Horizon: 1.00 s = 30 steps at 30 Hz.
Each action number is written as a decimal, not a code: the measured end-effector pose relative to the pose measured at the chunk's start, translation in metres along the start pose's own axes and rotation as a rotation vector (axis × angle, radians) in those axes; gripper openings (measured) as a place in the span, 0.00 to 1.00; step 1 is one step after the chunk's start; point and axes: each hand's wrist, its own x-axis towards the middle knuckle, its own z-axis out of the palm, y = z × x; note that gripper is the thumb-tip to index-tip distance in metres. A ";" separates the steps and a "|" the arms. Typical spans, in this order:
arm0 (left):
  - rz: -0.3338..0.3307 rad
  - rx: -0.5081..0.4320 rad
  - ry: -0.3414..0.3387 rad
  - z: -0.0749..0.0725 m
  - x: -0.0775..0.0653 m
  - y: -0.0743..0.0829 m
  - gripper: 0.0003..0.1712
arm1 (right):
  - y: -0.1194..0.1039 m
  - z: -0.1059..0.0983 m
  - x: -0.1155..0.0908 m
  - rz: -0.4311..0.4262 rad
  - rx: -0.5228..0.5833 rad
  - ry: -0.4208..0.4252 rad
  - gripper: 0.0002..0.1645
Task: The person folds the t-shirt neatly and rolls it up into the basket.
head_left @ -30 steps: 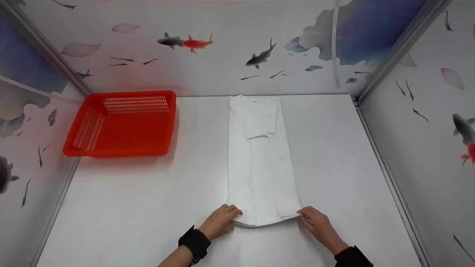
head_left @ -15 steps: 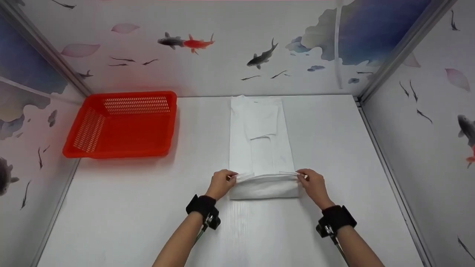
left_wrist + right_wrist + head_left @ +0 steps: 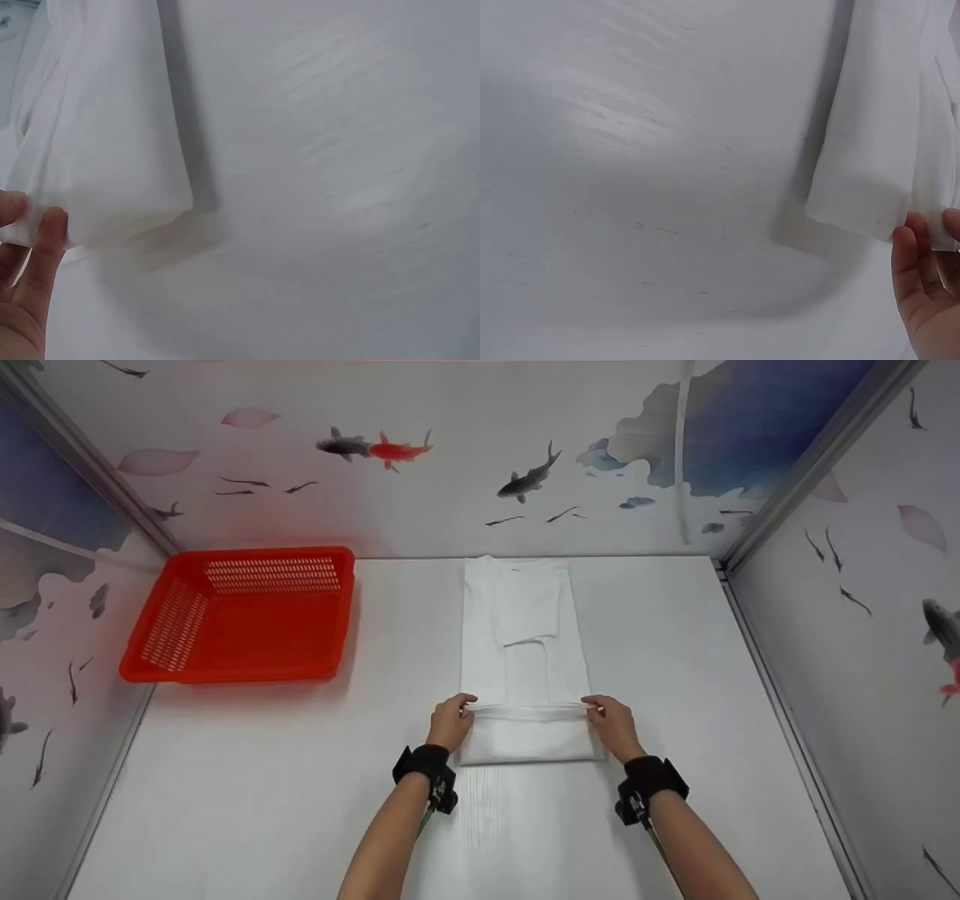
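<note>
A long white shirt (image 3: pixel 483 637), folded into a strip with a sleeve-like flap (image 3: pixel 527 604) on top, lies flat on the table. Its near end is turned up and over, forming a folded band (image 3: pixel 531 740). The left hand (image 3: pixel 450 721) pinches this band's upper left corner between thumb and fingers. At the upper right corner the right hand (image 3: pixel 613 726) pinches the cloth likewise. In the left wrist view the fingers (image 3: pixel 51 232) hold the fabric edge beside the rounded fold. The right wrist view has the fingertips (image 3: pixel 905 238) at the opposite edge.
A red plastic basket (image 3: pixel 225 671) with perforated sides stands at the back left of the white table (image 3: pixel 300 795). Printed walls (image 3: pixel 450 510) with fish patterns enclose the back and both sides. Both wrists wear black straps (image 3: pixel 427 763) with small devices and cables.
Both hands have lifted the shirt's near end and carried it away from the body, turning it over onto the rest. In the last half second they have moved slightly further and closer together.
</note>
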 end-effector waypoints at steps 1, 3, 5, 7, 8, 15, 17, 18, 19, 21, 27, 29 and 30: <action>0.010 0.014 0.008 0.002 -0.001 -0.001 0.16 | 0.001 0.000 0.000 0.008 -0.004 -0.021 0.17; 0.039 0.032 0.014 0.005 -0.003 -0.003 0.17 | 0.001 0.000 -0.001 0.019 -0.009 -0.061 0.21; 0.069 0.032 0.009 0.008 -0.006 -0.005 0.19 | 0.002 0.000 -0.002 0.023 -0.010 -0.086 0.24; 0.102 0.023 0.001 0.009 -0.009 -0.006 0.20 | 0.001 -0.001 -0.005 0.002 -0.013 -0.087 0.25; 0.119 0.018 0.000 0.009 -0.011 -0.006 0.19 | 0.001 -0.001 -0.007 -0.017 -0.019 -0.081 0.25; 0.349 0.168 -0.031 0.004 -0.035 -0.005 0.10 | 0.008 0.002 -0.038 -0.322 -0.271 0.045 0.15; 0.412 0.247 -0.053 0.004 -0.044 -0.007 0.09 | 0.015 0.005 -0.048 -0.417 -0.350 0.080 0.12; 0.431 0.286 -0.069 0.004 -0.049 -0.009 0.09 | 0.019 0.006 -0.052 -0.456 -0.377 0.091 0.12; 0.442 0.322 -0.082 0.004 -0.052 -0.011 0.10 | 0.023 0.007 -0.055 -0.484 -0.400 0.097 0.11; 0.440 0.386 -0.107 0.004 -0.058 -0.015 0.11 | 0.030 0.010 -0.059 -0.520 -0.439 0.098 0.12; 0.443 0.487 -0.120 0.008 -0.060 -0.023 0.13 | 0.037 0.013 -0.059 -0.534 -0.443 0.093 0.16; 0.451 0.519 -0.109 0.009 -0.058 -0.025 0.11 | 0.037 0.014 -0.056 -0.540 -0.454 0.107 0.15; 0.455 0.540 -0.100 0.009 -0.057 -0.026 0.10 | 0.037 0.015 -0.055 -0.542 -0.461 0.116 0.13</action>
